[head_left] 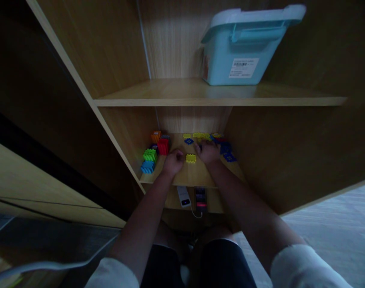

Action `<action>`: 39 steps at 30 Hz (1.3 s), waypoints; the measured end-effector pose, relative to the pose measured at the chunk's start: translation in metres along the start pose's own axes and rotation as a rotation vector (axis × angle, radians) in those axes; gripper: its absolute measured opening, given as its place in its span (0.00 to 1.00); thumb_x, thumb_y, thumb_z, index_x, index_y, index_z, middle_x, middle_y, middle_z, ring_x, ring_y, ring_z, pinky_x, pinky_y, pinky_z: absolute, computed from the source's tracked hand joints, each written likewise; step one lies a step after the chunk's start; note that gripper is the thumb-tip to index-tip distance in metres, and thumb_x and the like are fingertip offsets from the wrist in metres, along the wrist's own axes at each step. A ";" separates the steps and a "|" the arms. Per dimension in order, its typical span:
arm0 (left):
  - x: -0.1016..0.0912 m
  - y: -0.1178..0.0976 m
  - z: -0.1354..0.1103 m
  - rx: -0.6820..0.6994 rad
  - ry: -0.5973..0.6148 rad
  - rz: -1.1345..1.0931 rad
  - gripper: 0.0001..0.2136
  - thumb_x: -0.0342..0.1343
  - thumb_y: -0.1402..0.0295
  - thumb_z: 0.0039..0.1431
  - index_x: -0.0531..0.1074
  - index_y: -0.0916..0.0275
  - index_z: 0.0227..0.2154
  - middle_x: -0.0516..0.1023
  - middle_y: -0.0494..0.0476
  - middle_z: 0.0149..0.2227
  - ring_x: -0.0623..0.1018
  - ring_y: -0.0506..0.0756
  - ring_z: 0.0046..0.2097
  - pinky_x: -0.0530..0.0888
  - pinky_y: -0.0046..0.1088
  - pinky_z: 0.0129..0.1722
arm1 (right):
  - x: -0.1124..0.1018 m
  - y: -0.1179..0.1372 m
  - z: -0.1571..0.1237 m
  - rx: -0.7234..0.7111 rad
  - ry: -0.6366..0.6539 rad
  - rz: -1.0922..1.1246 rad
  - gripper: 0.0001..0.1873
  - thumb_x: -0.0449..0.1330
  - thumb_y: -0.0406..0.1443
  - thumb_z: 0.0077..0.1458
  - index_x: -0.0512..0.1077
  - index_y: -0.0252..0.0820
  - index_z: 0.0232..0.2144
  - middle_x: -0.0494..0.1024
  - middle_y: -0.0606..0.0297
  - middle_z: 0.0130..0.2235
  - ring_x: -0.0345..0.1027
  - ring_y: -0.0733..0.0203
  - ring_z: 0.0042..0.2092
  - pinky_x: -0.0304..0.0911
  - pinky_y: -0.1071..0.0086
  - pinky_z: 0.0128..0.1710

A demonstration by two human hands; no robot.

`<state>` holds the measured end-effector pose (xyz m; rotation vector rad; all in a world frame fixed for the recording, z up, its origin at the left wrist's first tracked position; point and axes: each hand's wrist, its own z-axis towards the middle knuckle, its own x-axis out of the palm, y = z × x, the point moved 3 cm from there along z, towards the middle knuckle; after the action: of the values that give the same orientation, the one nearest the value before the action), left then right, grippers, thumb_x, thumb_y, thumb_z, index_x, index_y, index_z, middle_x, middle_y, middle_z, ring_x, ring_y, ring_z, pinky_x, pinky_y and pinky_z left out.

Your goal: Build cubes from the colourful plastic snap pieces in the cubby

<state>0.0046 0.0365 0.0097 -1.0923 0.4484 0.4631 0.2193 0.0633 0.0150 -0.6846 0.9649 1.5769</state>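
Observation:
My left hand is over the lower shelf board, its fingers curled in and no piece visible in them. Beside it lies a flat yellow interlocking block piece. Across from it, my right hand bends its fingers down near the blue pieces; what they grip, if anything, is hidden. A flat blue piece lies between the hands, farther back. To the left stand stacks of like pieces: red, orange, green and light blue. Several yellow pieces line the back.
Dark blue pieces lie along the right wall. A lidded light-blue bin sits on the upper shelf, above my hands. Below the lower board are a white power bank and a phone, joined by a cable.

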 end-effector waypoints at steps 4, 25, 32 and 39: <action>0.000 0.000 0.000 0.003 0.006 -0.012 0.06 0.58 0.77 0.62 0.75 0.59 0.36 0.85 0.56 0.39 0.83 0.57 0.43 0.78 0.33 0.47 | 0.010 -0.005 0.005 -0.003 -0.022 0.030 0.29 0.47 0.52 0.73 0.78 0.39 0.54 0.77 0.39 0.58 0.65 0.32 0.62 0.51 0.32 0.63; -0.002 -0.005 -0.002 -0.021 0.018 0.032 0.06 0.58 0.77 0.62 0.76 0.60 0.37 0.85 0.55 0.40 0.83 0.56 0.43 0.78 0.32 0.47 | 0.022 -0.010 0.008 0.002 0.133 0.015 0.25 0.54 0.52 0.68 0.78 0.49 0.56 0.73 0.50 0.66 0.58 0.33 0.67 0.42 0.32 0.69; 0.001 -0.002 -0.001 -0.041 0.018 0.029 0.07 0.59 0.78 0.62 0.76 0.59 0.38 0.85 0.55 0.40 0.84 0.57 0.43 0.78 0.33 0.47 | 0.031 -0.015 0.011 -0.034 0.105 0.025 0.23 0.56 0.48 0.67 0.78 0.41 0.53 0.78 0.46 0.59 0.65 0.34 0.62 0.49 0.35 0.67; 0.002 0.003 0.000 -0.014 -0.021 -0.002 0.07 0.59 0.77 0.62 0.74 0.59 0.41 0.84 0.57 0.42 0.83 0.58 0.44 0.78 0.34 0.48 | 0.016 -0.019 0.015 -0.179 -0.201 0.288 0.18 0.52 0.36 0.66 0.76 0.39 0.52 0.80 0.47 0.54 0.70 0.44 0.57 0.63 0.48 0.63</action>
<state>0.0041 0.0377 0.0062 -1.1003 0.4257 0.4765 0.2354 0.0856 0.0051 -0.5114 0.8051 1.9637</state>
